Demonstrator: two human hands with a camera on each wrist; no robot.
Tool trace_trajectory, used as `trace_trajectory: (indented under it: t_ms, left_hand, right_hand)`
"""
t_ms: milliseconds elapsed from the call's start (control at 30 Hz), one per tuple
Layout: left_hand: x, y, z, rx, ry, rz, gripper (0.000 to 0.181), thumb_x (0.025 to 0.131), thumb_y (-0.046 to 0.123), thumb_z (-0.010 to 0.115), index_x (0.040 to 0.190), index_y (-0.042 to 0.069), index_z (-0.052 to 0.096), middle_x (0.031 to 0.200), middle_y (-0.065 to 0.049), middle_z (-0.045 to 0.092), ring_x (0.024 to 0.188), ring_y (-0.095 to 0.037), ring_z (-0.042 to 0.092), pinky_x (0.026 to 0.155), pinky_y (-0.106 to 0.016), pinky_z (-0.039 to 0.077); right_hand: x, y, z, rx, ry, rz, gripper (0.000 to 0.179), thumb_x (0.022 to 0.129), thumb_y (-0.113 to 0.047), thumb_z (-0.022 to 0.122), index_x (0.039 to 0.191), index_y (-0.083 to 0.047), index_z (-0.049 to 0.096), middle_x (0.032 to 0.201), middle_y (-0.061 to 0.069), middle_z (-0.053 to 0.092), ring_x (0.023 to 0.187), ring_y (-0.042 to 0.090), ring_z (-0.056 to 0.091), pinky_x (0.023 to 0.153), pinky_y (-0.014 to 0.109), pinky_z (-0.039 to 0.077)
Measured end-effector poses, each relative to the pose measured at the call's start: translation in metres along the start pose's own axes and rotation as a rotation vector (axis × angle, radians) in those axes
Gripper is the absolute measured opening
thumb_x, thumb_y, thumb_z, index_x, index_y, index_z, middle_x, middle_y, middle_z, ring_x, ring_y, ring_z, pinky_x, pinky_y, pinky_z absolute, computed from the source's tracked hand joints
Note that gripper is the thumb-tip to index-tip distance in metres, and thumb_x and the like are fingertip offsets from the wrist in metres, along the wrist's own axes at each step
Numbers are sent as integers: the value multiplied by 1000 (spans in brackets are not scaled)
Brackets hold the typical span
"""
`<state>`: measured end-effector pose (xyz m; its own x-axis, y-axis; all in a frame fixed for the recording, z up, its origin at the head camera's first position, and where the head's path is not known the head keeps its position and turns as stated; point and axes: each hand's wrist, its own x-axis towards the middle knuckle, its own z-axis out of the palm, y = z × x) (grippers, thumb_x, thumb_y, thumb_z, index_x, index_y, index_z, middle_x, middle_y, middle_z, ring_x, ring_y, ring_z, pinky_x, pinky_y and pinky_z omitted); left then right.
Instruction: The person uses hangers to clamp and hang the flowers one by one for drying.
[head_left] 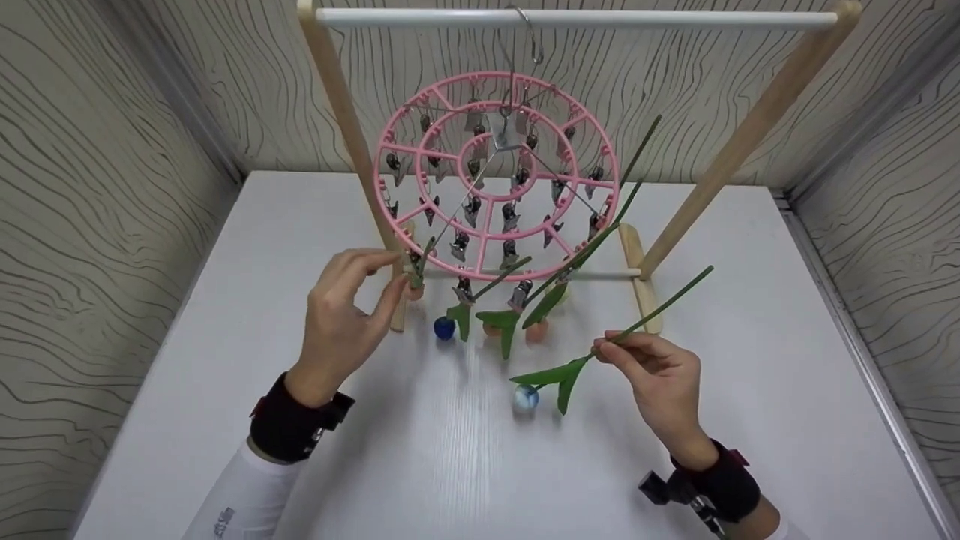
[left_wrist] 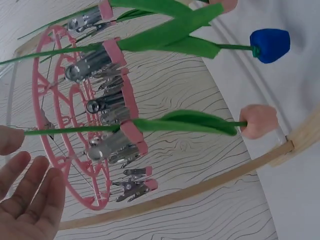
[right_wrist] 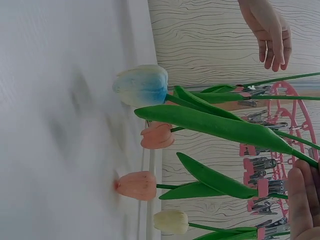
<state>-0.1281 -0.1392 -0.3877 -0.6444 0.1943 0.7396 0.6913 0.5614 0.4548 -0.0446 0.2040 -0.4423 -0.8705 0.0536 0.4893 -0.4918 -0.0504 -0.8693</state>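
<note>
My right hand [head_left: 667, 382] pinches the green stem of a white-and-blue artificial tulip [head_left: 526, 397], its bloom tilted down to the left. A pink round clip hanger [head_left: 486, 234] hangs in front of me, with several tulips clipped head-down along its near edge. These include a dark blue tulip [left_wrist: 270, 45], a pink tulip [left_wrist: 258, 121], another pink tulip [right_wrist: 136, 185] and a cream tulip [right_wrist: 171, 221]. Beside the leftmost clipped pink tulip, my left hand [head_left: 337, 315] is raised with loosely bent fingers, holding nothing; its thumb is near the stem's end in the left wrist view.
A wooden stand with a white crossbar [head_left: 585, 18] carries the hanger by its metal hook [head_left: 534, 37]. Wooden posts [head_left: 750, 142] flank it on both sides. Many metal clips with pink tips dangle from the rings. Beneath lies a white table [head_left: 420, 465], walled by wood-grain panels.
</note>
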Motion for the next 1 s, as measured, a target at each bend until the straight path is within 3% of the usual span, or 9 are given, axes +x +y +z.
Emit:
trace_trajectory:
  t_ms: [167, 333, 467, 733, 1000]
  left_hand:
    - [12, -1, -4, 72, -14, 63, 31, 81, 10, 68, 111, 4, 64, 114, -7, 58, 110, -14, 51, 94, -23, 41]
    - [19, -1, -3, 106, -95, 126, 31, 81, 9, 69, 112, 7, 65, 119, -6, 57, 118, -18, 47, 99, -26, 37]
    - [22, -1, -2, 162, -138, 142, 33, 80, 9, 70, 112, 10, 65, 120, -5, 58, 121, -21, 46, 101, -32, 36]
    - [27, -2, 2, 175, -120, 193, 18, 80, 13, 70, 98, 10, 71, 105, -8, 64, 111, -27, 53, 94, -42, 41]
    - [29, 4, 8, 200, -163, 230, 12, 81, 15, 70, 92, 10, 70, 95, -4, 64, 103, -22, 53, 88, -36, 42]
  right_hand:
    - [-2, 1, 1, 10, -6, -8, 17, 77, 25, 54, 92, 19, 59, 87, 33, 61, 77, 33, 65, 68, 35, 53]
    - [-3, 3, 1, 34, -13, -23, 18, 76, 27, 53, 92, 21, 58, 88, 34, 60, 78, 34, 65, 69, 36, 53]
    - [-4, 4, 1, 21, -14, -21, 18, 76, 26, 53, 92, 20, 59, 88, 33, 61, 78, 33, 65, 69, 35, 53]
    - [-4, 4, 1, 22, -17, -31, 19, 76, 27, 53, 92, 20, 59, 88, 33, 61, 78, 32, 65, 69, 35, 53]
    - [-3, 3, 2, 3, -24, -35, 19, 75, 27, 53, 92, 19, 59, 87, 32, 62, 78, 32, 65, 69, 33, 54]
